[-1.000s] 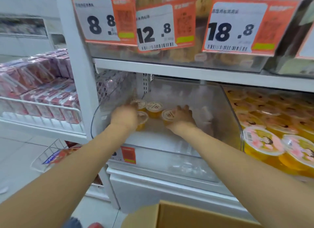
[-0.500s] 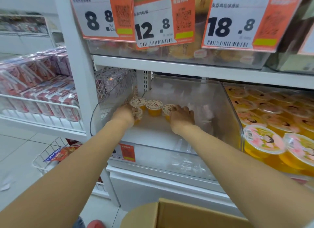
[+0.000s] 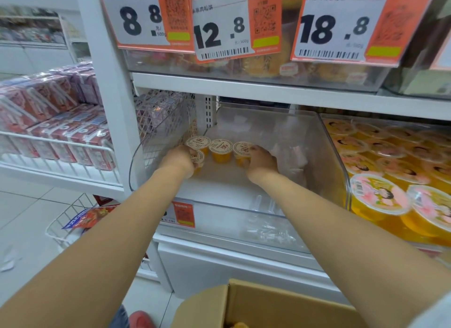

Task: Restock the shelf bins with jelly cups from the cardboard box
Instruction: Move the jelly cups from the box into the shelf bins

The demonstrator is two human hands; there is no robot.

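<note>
Orange jelly cups (image 3: 221, 149) in clear bin (image 3: 328, 154), fingers (image 3: 254, 149) curled round two

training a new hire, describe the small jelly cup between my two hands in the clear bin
Find the clear bin under the 12.8 price tag, left of the large jelly cups. At its back left stands a row of three small orange cups; take the middle cup. Unlike the right cup, gripped by the right hand, and the front cup in the left hand, no hand covers it.

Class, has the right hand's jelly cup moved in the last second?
Yes: the right cup slid slightly backward, drawing level with the unmoved middle cup.
</note>
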